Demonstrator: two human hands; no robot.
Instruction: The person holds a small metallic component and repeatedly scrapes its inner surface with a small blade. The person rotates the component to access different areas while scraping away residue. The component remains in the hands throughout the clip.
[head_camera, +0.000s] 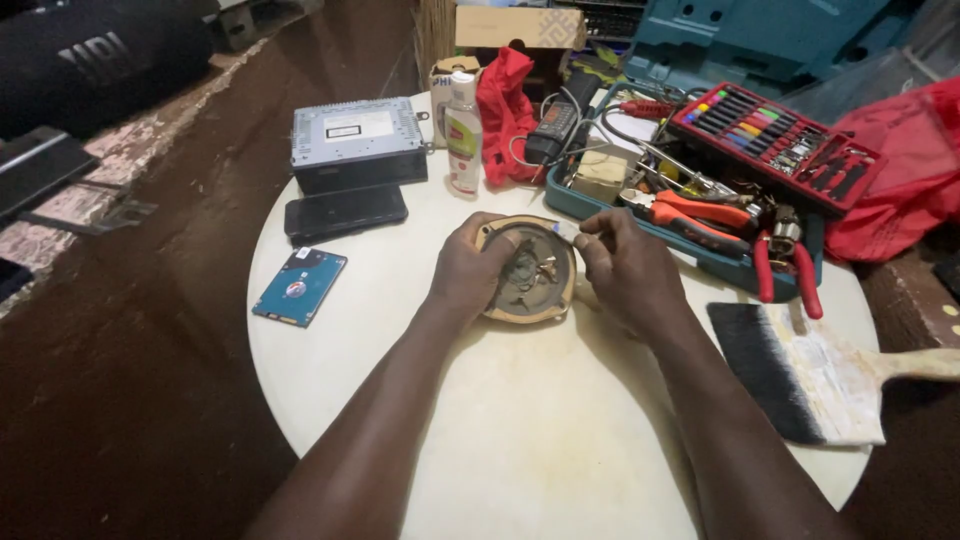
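One round speaker (527, 270) gripped by two hands (470, 268), right (625, 270) pinching a small tube (566, 230).

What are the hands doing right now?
Left hand: closed on the round speaker.
Right hand: pinching a small whitish piece at the speaker's rim.

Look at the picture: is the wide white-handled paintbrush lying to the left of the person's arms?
No. The wide paintbrush lies on the round white table, right of the right hand.

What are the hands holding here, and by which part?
Left hand grips the round speaker part by its left rim. Right hand pinches a small light-coloured piece at the upper right rim; what it is cannot be told.
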